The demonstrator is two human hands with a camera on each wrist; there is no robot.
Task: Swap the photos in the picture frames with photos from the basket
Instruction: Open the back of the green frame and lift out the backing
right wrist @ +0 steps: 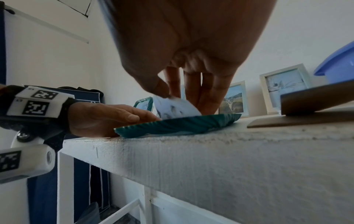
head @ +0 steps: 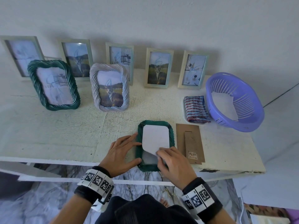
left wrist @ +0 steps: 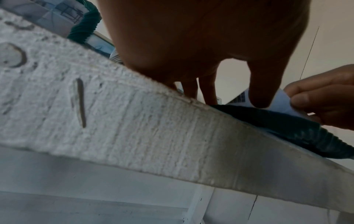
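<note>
The counter [head: 64, 126] carries everything within reach: a row of frames stands propped along the wall, out of the way, so the near edge is free as a work spot. The basket [head: 252, 120] sits at the far right with a white sheet inside, probably a replacement photo, close enough for the right hand to fetch.

The backing [head: 188, 139] lies flat just right of the green frame [head: 139, 139], set aside so the frame's back is open. That frame lies face down at the counter's near edge, slightly overhanging it, which likely lets fingers get at the photo.

The left hand [head: 120, 152] lies flat with straight fingers on the frame's left rim, its grip wide and holding nothing; it seems to pin the frame against sliding. The right hand [head: 174, 160] pinches the photo [head: 156, 136] at its near corner and curls it up from the recess, the rest lying in the frame.
</note>
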